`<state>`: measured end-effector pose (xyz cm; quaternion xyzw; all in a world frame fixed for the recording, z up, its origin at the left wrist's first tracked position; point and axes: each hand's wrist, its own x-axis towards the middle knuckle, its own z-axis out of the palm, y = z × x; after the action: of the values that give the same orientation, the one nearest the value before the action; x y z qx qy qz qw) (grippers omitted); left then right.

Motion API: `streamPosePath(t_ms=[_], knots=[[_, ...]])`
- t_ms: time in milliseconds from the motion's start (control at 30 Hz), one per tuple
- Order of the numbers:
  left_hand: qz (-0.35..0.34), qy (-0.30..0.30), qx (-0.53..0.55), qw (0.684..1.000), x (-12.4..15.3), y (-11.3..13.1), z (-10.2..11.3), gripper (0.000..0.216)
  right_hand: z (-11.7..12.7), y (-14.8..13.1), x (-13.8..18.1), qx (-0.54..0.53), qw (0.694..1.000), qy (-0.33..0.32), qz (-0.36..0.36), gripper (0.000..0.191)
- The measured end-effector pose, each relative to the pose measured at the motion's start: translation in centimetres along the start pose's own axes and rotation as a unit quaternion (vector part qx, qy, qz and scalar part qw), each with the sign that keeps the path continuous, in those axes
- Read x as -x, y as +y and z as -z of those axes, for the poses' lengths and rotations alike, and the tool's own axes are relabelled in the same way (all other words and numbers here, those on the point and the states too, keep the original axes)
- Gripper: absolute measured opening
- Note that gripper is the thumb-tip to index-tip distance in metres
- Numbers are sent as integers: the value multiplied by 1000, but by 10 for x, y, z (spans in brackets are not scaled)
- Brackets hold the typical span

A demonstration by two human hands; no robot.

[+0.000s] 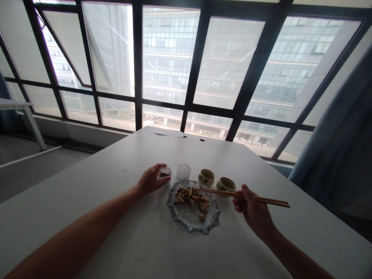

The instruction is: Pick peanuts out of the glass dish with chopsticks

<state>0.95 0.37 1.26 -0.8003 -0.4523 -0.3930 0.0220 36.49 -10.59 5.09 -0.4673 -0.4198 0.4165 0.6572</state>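
There is open white table on the near side of the glass dish — a hand could slide in there. Behind the dish, a clear cup and two round bowls stand in the way. The left hand and its small cup block the far left — the chopsticks cross the far right rim.

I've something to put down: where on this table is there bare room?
The table is bare between the pottery cups and the far paper, and between both forearms, nearer than the glass dish. It's crowded around the dish: pottery cups, plastic cups, chopsticks, left hand and right hand.
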Motion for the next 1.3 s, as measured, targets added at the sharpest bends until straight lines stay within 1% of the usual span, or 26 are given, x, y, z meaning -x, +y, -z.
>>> streamPosePath(t_ms=[67,133,267,333,433,600,833,900,1000,1067,1167,1300], knots=[[2,-5,-3,1000,0,0,0,47,8,9,1,-34,999,17,-39,45],[5,-6,-3,1000,0,0,1,48,10,16,4,-54,995,31,-73,44],[7,-4,0,1000,1,0,2,47,4,21,11,-78,987,83,-113,45],[6,-3,1,1000,2,0,1,47,1,20,13,-87,984,94,-120,45],[5,3,3,1000,2,-1,1,46,-2,19,16,-88,985,91,-120,46],[1,4,3,1000,1,-2,0,47,1,21,17,-75,987,78,-117,49],[-12,4,-2,1000,1,-3,0,46,2,22,17,-89,986,92,-110,53],[-39,17,3,999,1,-2,0,47,1,21,17,-87,987,95,-99,54],[-108,43,22,993,1,1,2,50,0,19,16,-85,988,102,-73,56],[-139,59,29,988,0,2,3,52,0,19,17,-84,989,105,-62,56],[-154,73,26,985,0,3,4,53,1,20,17,-78,990,101,-61,57],[-156,79,23,984,-1,3,3,53,0,19,16,-78,990,101,-55,58]])
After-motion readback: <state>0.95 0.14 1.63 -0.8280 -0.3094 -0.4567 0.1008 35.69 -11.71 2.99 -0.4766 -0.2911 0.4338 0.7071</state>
